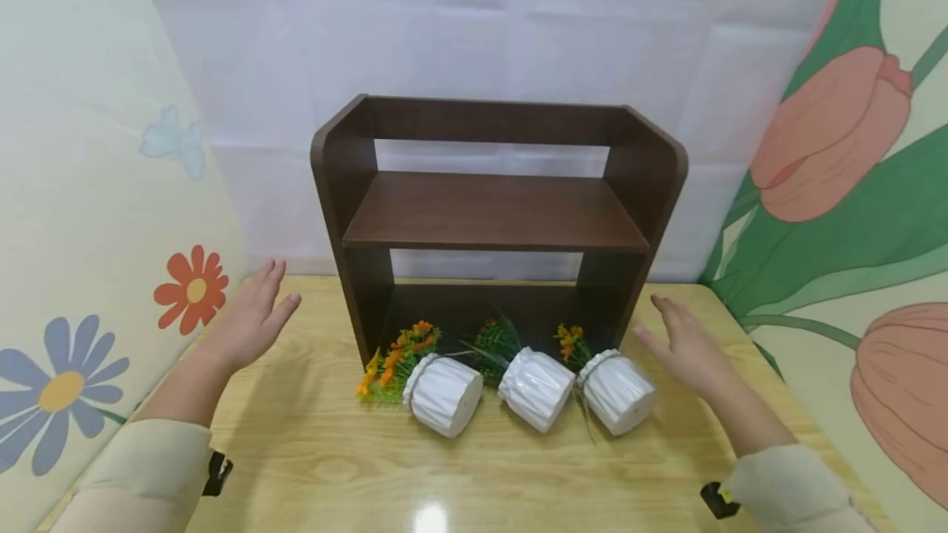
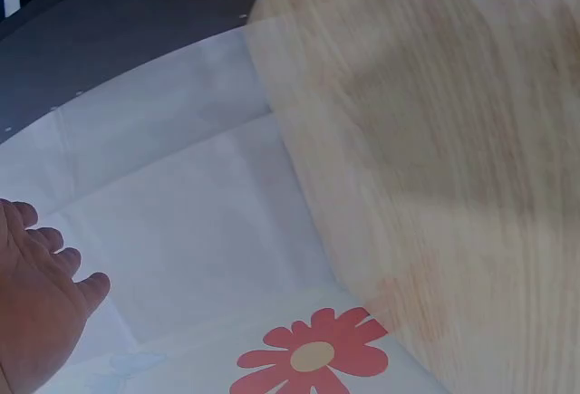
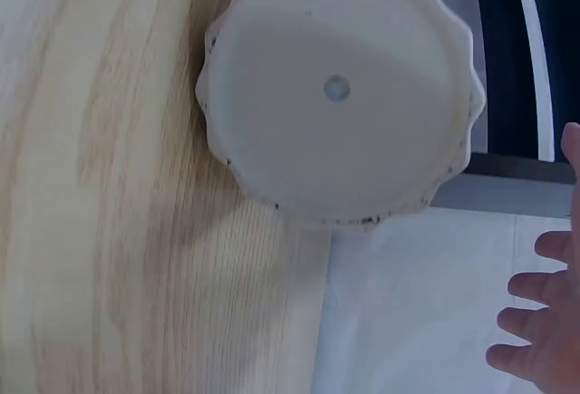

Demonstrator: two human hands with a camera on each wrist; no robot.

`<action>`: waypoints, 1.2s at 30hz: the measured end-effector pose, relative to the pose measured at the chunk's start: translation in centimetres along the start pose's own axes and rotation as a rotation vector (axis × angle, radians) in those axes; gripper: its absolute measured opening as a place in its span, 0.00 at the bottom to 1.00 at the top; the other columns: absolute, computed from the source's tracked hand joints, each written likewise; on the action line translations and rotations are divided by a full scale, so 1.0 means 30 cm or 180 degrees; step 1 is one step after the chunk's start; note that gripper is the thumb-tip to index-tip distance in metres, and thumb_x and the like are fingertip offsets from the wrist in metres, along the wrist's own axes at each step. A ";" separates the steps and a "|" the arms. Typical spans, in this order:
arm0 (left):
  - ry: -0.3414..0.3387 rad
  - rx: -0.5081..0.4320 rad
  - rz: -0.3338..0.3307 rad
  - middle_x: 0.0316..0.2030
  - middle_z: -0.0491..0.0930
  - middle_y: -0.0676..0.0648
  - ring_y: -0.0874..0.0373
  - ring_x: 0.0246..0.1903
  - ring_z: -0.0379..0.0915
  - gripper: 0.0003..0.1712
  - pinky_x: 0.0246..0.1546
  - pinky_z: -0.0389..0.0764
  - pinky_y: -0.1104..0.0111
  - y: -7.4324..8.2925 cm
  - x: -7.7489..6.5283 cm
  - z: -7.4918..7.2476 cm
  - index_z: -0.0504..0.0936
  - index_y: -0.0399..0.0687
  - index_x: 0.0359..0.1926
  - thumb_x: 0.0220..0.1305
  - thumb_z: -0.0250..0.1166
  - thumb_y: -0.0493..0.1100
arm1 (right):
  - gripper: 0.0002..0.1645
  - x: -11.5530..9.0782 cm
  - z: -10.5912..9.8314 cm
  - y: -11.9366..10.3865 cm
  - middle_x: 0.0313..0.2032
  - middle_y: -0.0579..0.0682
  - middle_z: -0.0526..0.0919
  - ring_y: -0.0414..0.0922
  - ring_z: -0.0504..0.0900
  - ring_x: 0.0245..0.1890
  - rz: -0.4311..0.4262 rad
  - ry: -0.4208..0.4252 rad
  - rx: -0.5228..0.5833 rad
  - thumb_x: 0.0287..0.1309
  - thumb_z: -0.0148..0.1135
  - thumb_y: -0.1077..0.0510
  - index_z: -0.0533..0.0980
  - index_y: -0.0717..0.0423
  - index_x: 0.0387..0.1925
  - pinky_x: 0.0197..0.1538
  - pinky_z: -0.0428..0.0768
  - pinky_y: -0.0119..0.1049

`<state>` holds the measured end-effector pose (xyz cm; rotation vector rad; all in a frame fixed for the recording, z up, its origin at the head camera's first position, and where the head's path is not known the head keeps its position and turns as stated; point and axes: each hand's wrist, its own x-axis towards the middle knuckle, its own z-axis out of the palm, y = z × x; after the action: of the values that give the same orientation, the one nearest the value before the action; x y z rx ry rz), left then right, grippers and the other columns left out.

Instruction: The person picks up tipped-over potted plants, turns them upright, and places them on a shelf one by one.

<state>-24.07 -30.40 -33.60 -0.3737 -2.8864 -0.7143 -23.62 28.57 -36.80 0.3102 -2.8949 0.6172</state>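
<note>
Pale cloth (image 1: 474,31) hangs beyond my fingertips, and a wood-grain table (image 1: 318,451) lies below them. My left hand (image 1: 248,323) and right hand (image 1: 685,352) hold nothing, fingers straight and thumbs set apart. I seem to have them wide so that nothing between them gets knocked.

Between my fingers stands a brown shelf (image 1: 504,208). Nearer to me than its lower opening, three white pots lie on their sides: one toward my left fingers (image 1: 443,395), one midway (image 1: 536,387), one near my right thumb but apart from it (image 1: 617,391). Their plants point away from me; tipped like this, the pots probably lean on their ridged sides, which may curb rolling.

Only the head view shows all three pots, with orange flowers (image 1: 396,360) on the side toward my left fingers. The right wrist view gives me the near pot's wavy-edged base and the hole in it clearly, and shows gaps between my right fingers. My left wrist view has no pot, just table, cloth and a painted red flower (image 2: 313,356) near my left thumb.
</note>
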 end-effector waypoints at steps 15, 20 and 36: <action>0.0168 -0.0888 -0.0001 0.76 0.26 0.33 0.32 0.75 0.23 0.42 0.69 0.34 0.35 0.086 0.055 -0.067 0.27 0.40 0.76 0.78 0.37 0.56 | 0.50 -0.055 0.031 -0.054 0.71 0.72 0.54 0.71 0.55 0.70 0.0068 -0.0077 0.0346 0.68 0.51 0.37 0.50 0.67 0.74 0.66 0.58 0.68; 0.0245 -0.1175 0.0016 0.77 0.27 0.35 0.33 0.75 0.23 0.41 0.69 0.33 0.36 0.129 0.080 -0.093 0.26 0.42 0.76 0.77 0.36 0.56 | 0.49 -0.067 0.045 -0.067 0.71 0.73 0.56 0.71 0.56 0.69 0.0060 -0.0090 0.0453 0.68 0.53 0.38 0.50 0.68 0.73 0.66 0.59 0.68; 0.0506 -0.2001 0.0040 0.78 0.31 0.41 0.43 0.77 0.30 0.41 0.74 0.40 0.46 0.292 0.213 -0.199 0.29 0.46 0.77 0.76 0.35 0.58 | 0.51 -0.089 0.083 -0.093 0.71 0.72 0.55 0.70 0.56 0.70 0.0236 -0.0242 0.0567 0.66 0.54 0.36 0.50 0.66 0.74 0.66 0.59 0.68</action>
<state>-27.31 -24.43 -23.25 -0.3759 -2.4462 -1.5646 -20.67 25.48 -38.53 0.2552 -2.9401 0.8975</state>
